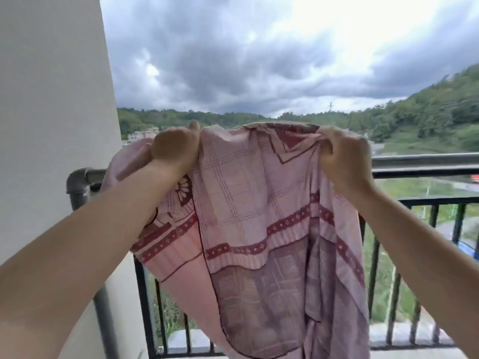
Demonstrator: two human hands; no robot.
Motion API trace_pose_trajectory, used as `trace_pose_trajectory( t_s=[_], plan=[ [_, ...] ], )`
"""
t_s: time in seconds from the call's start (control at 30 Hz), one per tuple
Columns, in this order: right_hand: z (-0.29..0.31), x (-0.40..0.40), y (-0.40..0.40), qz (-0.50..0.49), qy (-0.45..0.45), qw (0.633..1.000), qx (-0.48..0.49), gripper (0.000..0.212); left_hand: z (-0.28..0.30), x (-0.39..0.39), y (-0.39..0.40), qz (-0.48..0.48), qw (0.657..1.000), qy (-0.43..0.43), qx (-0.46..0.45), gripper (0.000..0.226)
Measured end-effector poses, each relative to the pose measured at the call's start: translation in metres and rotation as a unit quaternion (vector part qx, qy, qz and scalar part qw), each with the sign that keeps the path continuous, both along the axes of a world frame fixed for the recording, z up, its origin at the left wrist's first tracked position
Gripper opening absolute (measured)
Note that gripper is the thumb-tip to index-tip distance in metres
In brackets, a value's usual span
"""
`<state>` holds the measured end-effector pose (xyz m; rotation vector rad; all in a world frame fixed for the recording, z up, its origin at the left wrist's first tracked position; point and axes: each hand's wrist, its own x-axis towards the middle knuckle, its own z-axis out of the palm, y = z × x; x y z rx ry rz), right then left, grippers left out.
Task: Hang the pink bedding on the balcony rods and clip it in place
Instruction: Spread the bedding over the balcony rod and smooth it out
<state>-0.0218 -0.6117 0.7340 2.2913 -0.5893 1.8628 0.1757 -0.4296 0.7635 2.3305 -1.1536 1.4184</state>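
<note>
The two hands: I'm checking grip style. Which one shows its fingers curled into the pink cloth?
The right hand: its fingers visibly pinch the pink bedding. The left hand shows only its back, thumb up.

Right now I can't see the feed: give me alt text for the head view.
Both hands, left hand and right hand, grip the top edge of the pink bedding, holding it up in front of the balcony railing. It hangs bunched between them, not yet draped over a rod; no clips visible.

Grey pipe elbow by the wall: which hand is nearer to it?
Left. The left hand grips the pink bedding just up and right of the grey pipe elbow; the right hand holds the bedding's far side.
</note>
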Motion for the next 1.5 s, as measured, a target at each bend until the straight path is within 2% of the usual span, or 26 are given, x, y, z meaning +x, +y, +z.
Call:
trace_pose_trajectory(
  t_s=[0.1, 0.23, 0.33, 0.4, 0.43, 0.47, 0.53, 0.57, 0.6, 0.63, 0.67, 0.7, 0.73, 0.77, 0.8, 0.83, 0.87, 0.93, 1.0, 1.07, 1.1, 1.2, 1.27, 1.33, 1.43, 1.5],
  plan=[
    [0.086, 0.030, -0.010, -0.056, 0.029, 0.996, -0.061, 0.035, 0.017, 0.011, 0.016, 0.037, 0.999, 0.021, -0.018, 0.023],
    [0.163, 0.088, -0.010, -0.110, 0.074, 0.983, -0.127, 0.029, 0.037, 0.035, 0.036, 0.095, 0.993, 0.026, -0.058, 0.024],
    [0.174, 0.146, -0.022, -0.119, 0.118, 0.973, -0.161, 0.029, 0.045, 0.052, 0.049, 0.174, 0.983, 0.037, -0.044, 0.025],
    [0.149, 0.187, -0.035, -0.139, 0.243, 0.948, -0.150, 0.031, 0.044, 0.062, 0.049, 0.235, 0.970, 0.069, -0.012, 0.026],
    [0.132, 0.203, -0.042, -0.131, 0.327, 0.931, -0.091, 0.030, 0.042, 0.070, 0.046, 0.257, 0.962, 0.095, 0.008, 0.029],
    [0.114, 0.216, -0.048, -0.101, 0.416, 0.904, 0.010, 0.029, 0.037, 0.077, 0.041, 0.271, 0.954, 0.122, 0.028, 0.032],
    [0.094, 0.224, -0.049, -0.059, 0.593, 0.771, 0.223, 0.032, 0.025, 0.090, 0.030, 0.282, 0.939, 0.170, 0.100, 0.032],
    [0.091, 0.219, -0.045, -0.061, 0.652, 0.708, 0.264, 0.039, 0.019, 0.096, 0.024, 0.278, 0.927, 0.199, 0.153, 0.031],
    [0.092, 0.215, -0.042, -0.063, 0.684, 0.678, 0.261, 0.043, 0.014, 0.101, 0.018, 0.262, 0.915, 0.235, 0.195, 0.030],
    [0.093, 0.212, -0.040, -0.033, 0.692, 0.686, 0.223, 0.042, 0.012, 0.104, 0.016, 0.226, 0.909, 0.278, 0.213, 0.031],
    [0.095, 0.208, -0.036, 0.020, 0.671, 0.713, 0.204, 0.040, 0.013, 0.105, 0.015, 0.156, 0.913, 0.317, 0.206, 0.032],
    [0.097, 0.205, -0.033, 0.069, 0.639, 0.742, 0.191, 0.039, 0.014, 0.102, 0.018, 0.049, 0.917, 0.361, 0.160, 0.034],
    [0.099, 0.202, -0.030, 0.098, 0.613, 0.764, 0.177, 0.037, 0.016, 0.093, 0.023, -0.084, 0.904, 0.409, 0.088, 0.034],
    [0.101, 0.200, -0.027, 0.112, 0.593, 0.781, 0.158, 0.035, 0.016, 0.083, 0.030, -0.217, 0.871, 0.439, 0.037, 0.035],
    [0.102, 0.199, -0.024, 0.118, 0.574, 0.799, 0.135, 0.033, 0.016, 0.070, 0.036, -0.320, 0.825, 0.464, 0.041, 0.041],
    [0.103, 0.196, -0.021, 0.127, 0.553, 0.816, 0.111, 0.032, 0.014, 0.055, 0.039, -0.355, 0.800, 0.473, 0.101, 0.052],
    [0.104, 0.190, -0.017, 0.134, 0.527, 0.834, 0.097, 0.031, 0.010, 0.042, 0.037, -0.351, 0.798, 0.458, 0.173, 0.058],
    [0.108, 0.174, -0.006, 0.136, 0.482, 0.863, 0.066, 0.029, -0.003, 0.029, 0.024, -0.329, 0.843, 0.346, 0.248, 0.053],
    [0.108, 0.149, 0.007, 0.127, 0.455, 0.881, 0.025, 0.028, -0.013, 0.024, 0.011, -0.357, 0.897, 0.173, 0.196, 0.033],
    [0.099, 0.120, 0.016, 0.116, 0.460, 0.880, -0.014, 0.029, -0.018, 0.024, 0.006, -0.375, 0.913, 0.054, 0.154, 0.028],
    [0.092, 0.104, 0.019, 0.106, 0.471, 0.875, -0.034, 0.031, -0.019, 0.022, 0.004, -0.372, 0.917, 0.024, 0.143, 0.027],
    [0.056, 0.061, 0.016, 0.070, 0.486, 0.868, -0.074, 0.048, -0.017, 0.013, -0.002, -0.347, 0.929, -0.035, 0.126, 0.007],
    [0.026, 0.036, 0.013, 0.047, 0.458, 0.885, -0.069, 0.066, -0.018, 0.007, -0.009, -0.331, 0.934, -0.049, 0.123, 0.013],
    [-0.001, 0.020, 0.008, 0.007, 0.386, 0.917, -0.101, 0.076, -0.015, 0.004, -0.015, -0.333, 0.937, -0.006, 0.107, 0.018],
    [-0.025, 0.021, 0.000, -0.040, 0.241, 0.960, -0.136, 0.069, -0.011, 0.007, -0.022, -0.334, 0.937, 0.032, 0.101, 0.011],
    [-0.034, 0.025, 0.005, -0.063, 0.195, 0.969, -0.138, 0.059, -0.009, 0.011, -0.026, -0.328, 0.939, 0.063, 0.087, 0.012]
  ],
)
